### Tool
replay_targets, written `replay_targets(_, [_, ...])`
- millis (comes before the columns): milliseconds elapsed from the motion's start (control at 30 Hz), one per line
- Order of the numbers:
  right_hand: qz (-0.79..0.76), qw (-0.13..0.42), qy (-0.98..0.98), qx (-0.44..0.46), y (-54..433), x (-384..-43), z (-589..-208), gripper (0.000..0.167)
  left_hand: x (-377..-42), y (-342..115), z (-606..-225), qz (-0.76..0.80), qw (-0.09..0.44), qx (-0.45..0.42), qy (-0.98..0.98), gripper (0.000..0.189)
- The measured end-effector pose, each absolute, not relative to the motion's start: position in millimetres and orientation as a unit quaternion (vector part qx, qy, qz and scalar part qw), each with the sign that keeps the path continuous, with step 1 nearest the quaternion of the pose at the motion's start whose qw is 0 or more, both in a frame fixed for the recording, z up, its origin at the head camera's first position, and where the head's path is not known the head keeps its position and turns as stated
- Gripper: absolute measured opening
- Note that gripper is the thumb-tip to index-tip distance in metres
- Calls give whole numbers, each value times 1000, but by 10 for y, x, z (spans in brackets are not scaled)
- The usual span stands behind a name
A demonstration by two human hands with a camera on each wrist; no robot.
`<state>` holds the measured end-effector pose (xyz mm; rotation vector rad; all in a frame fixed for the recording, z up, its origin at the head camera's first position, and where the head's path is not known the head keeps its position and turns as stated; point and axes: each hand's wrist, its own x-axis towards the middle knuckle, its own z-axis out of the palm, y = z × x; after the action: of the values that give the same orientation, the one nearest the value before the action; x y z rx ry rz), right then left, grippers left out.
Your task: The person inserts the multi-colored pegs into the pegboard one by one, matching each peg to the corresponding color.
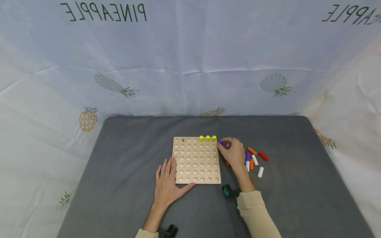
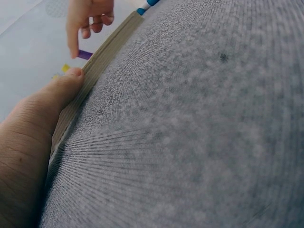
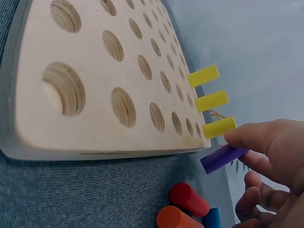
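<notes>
A square wooden pegboard (image 1: pixel 198 162) with rows of round holes lies on the table. Three yellow pegs (image 3: pixel 212 100) stand in its far row, toward the right corner. My right hand (image 1: pixel 232 152) pinches a purple peg (image 3: pixel 223 158) between thumb and fingers, just off the board's far right corner and apart from the holes. With fingers straight, my left hand (image 1: pixel 167 185) rests along the board's left side, its thumb (image 2: pixel 71 78) at the near edge.
Right of the board lie loose pegs: an orange peg (image 1: pixel 252 150), a red peg (image 1: pixel 263 156), a white peg (image 1: pixel 260 172) and several more, some partly behind my right hand and forearm. A grey cloth (image 1: pixel 125 158) covers the table; a pineapple-print curtain (image 1: pixel 190 89) hangs behind.
</notes>
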<state>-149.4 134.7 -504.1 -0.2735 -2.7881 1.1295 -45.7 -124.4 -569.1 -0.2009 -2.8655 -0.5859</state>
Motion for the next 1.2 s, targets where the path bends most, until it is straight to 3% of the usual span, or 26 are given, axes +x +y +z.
replay_targets(500, [405,99,-907,-60,1276,-1485,-4996,25,-450,-1252,-5712,-193,113,-70,-972,126])
replay_targets(1200, [489,78,-869,20,1138,-1507,-5010,23,-462,-1251,-5714,-191,111,-69,-973,126])
